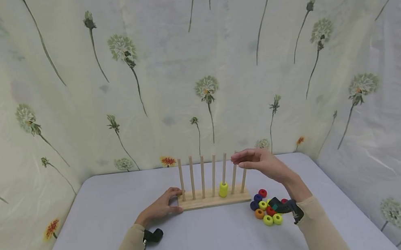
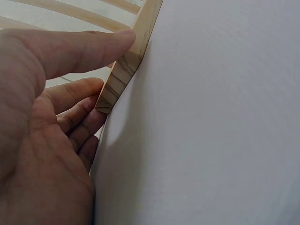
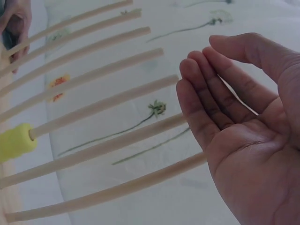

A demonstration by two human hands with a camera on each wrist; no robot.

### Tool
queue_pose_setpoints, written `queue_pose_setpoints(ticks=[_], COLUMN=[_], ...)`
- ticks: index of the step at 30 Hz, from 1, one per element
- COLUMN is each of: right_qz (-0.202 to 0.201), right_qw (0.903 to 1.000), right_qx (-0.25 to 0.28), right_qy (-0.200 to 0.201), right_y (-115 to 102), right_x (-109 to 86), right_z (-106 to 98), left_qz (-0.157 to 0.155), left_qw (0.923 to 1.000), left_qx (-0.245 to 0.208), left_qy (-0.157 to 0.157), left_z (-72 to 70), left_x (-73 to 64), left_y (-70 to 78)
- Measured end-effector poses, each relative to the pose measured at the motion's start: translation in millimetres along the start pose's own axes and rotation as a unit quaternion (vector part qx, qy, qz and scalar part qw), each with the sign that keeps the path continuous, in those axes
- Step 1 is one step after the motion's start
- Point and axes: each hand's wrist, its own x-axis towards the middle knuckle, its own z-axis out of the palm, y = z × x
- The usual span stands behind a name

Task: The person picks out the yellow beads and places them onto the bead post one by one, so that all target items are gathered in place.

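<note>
A wooden peg rack [image 1: 214, 201] with several upright pegs stands on the table. Yellow beads [image 1: 223, 190] sit low on the third peg from the right; how many is hard to tell. My left hand [image 1: 164, 203] holds the rack's left end, thumb along the front and fingers behind, as the left wrist view shows. Above the right-hand pegs hovers my right hand [image 1: 259, 162], its fingers loosely bent and thumb apart. In the right wrist view the palm of that right hand [image 3: 248, 126] holds nothing, and its fingertips are near the peg tops.
Loose beads in red, dark blue, yellow and orange lie in a cluster right of the rack, among them an orange bead [image 1: 259, 214] and a red bead [image 1: 262, 193]. Part of the cluster is hidden behind the right wrist camera [image 1: 282, 206]. A flower-print curtain [image 1: 167, 83] hangs behind the white table [image 1: 212, 238].
</note>
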Motion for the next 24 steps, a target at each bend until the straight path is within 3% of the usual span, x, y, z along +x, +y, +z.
queue_pose_setpoints(ticks=[16,24], right_qz=[0.055,0.121], right_qw=[0.9984,0.9924], right_qx=[-0.001,-0.011], right_qy=[-0.013,0.014], right_y=[50.2,79.5], right_x=[-58.0,-85.8], right_z=[-6.5,-12.1], left_qz=[-0.001,-0.005], left_qw=[1.0000,1.0000], left_qx=[0.007,0.004], left_qy=[-0.002,0.000], left_z=[0.6,0.1], left_x=[-2.5,-2.3], left_y=[4.9,5.5])
